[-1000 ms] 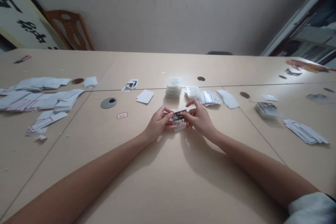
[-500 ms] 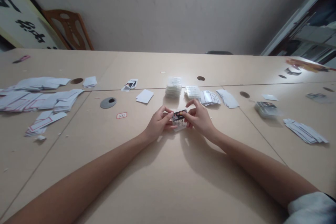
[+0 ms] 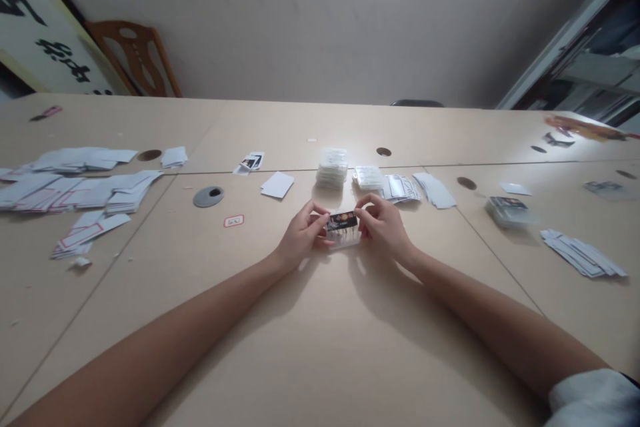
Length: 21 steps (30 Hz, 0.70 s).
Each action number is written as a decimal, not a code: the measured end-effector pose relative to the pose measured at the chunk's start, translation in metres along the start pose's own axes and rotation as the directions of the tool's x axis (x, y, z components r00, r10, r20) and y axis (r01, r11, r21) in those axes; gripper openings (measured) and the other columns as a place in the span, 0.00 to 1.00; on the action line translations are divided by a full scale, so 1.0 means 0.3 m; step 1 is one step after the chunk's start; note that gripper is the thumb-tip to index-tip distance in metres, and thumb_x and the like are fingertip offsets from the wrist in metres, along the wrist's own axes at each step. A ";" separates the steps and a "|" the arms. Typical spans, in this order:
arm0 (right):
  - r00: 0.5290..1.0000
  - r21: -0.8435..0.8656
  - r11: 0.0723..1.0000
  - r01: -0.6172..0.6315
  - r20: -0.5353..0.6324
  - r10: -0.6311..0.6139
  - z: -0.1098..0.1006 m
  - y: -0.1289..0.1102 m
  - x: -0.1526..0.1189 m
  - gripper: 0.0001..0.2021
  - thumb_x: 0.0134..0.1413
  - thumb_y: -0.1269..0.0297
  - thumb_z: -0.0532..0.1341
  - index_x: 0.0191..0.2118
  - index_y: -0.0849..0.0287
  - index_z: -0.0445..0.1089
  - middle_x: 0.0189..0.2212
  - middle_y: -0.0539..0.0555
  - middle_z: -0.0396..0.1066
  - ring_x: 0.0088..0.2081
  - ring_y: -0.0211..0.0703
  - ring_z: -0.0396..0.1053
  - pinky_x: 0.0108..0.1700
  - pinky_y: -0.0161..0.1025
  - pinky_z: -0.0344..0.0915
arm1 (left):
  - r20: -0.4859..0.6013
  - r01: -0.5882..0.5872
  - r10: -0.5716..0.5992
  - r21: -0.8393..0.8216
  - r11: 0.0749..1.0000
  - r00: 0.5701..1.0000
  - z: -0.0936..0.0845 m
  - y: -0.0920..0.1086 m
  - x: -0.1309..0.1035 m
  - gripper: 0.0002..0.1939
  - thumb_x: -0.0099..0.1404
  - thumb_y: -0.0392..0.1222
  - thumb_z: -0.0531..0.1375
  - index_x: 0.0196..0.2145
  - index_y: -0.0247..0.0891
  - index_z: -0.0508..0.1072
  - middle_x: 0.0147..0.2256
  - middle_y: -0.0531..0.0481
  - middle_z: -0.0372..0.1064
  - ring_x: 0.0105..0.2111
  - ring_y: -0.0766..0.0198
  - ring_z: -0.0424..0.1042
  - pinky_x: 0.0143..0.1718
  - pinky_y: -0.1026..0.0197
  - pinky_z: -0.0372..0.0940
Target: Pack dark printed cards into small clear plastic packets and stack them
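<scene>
A small clear plastic box with a dark printed label along its upper part is held just above the table in front of me. My left hand grips its left edge, thumb on the front. On the opposite side, my right hand pinches the upper right corner near the label. Small items show faintly through the clear part; I cannot make out what they are. Beyond my hands stand a tall stack of clear boxes and a lower stack.
White papers lie heaped at the left. Right of the stacks are silvery packets and white cards. Labelled boxes and paper strips sit at the right. A white card and a red-bordered sticker lie left of my hands.
My right thumb and fingers have shifted from over the label to the box's right corner. More of the label and the box front now shows.
</scene>
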State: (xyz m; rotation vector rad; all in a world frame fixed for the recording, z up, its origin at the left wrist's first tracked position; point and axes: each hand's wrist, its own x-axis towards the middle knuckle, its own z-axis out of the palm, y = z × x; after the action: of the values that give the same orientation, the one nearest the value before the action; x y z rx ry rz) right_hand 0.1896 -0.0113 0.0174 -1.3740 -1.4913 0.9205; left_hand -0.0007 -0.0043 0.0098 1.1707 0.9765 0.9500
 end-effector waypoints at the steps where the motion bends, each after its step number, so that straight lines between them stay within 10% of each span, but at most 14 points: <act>1: 1.000 -0.006 1.000 0.004 -0.001 -0.004 0.000 0.000 0.001 0.06 0.56 0.62 0.59 0.31 0.56 0.64 0.16 0.45 0.67 0.16 0.36 0.66 0.21 0.33 0.62 | -0.007 -0.007 0.007 0.006 1.000 1.000 -0.003 -0.001 0.001 0.20 0.58 0.55 0.65 0.35 0.38 0.63 0.29 0.54 0.70 0.26 0.68 0.71 0.28 0.62 0.74; 21: 0.995 0.026 0.999 -0.043 0.095 0.040 -0.002 0.027 0.008 0.06 0.52 0.62 0.61 0.35 0.57 0.66 0.21 0.46 0.69 0.18 0.38 0.68 0.19 0.34 0.65 | 0.028 0.006 -0.006 -0.022 1.000 1.000 -0.035 0.013 0.007 0.23 0.52 0.43 0.70 0.40 0.38 0.63 0.37 0.45 0.76 0.29 0.65 0.73 0.21 0.69 0.64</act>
State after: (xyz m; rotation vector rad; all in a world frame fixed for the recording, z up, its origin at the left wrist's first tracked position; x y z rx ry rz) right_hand 0.1929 -0.0080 0.0104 -1.3621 -1.5196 1.0416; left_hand -0.0103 0.0013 0.0121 1.1593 0.9440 0.9350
